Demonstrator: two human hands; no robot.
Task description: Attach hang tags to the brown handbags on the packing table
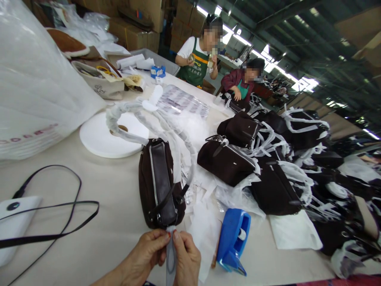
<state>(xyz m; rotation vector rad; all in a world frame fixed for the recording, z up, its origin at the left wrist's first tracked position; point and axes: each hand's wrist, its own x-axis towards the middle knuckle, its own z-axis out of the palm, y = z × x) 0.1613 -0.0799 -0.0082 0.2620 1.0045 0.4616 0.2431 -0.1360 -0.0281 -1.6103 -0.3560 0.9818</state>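
A dark brown handbag (pixel 159 184) stands on the table in front of me, its handles (pixel 139 115) wrapped in white foam. My left hand (pixel 149 252) and my right hand (pixel 187 258) meet at the bag's near end. Both pinch a narrow strip of clear tape or film (pixel 170 254) that hangs down from the bag. A blue tape dispenser (pixel 233 240) lies just right of my right hand.
Several more wrapped brown bags (pixel 229 159) pile up on the right. A white tape roll (pixel 104 137) lies behind the bag, and a white device with a black cable (pixel 18 216) lies at left. Two people (pixel 202 55) work at the far end.
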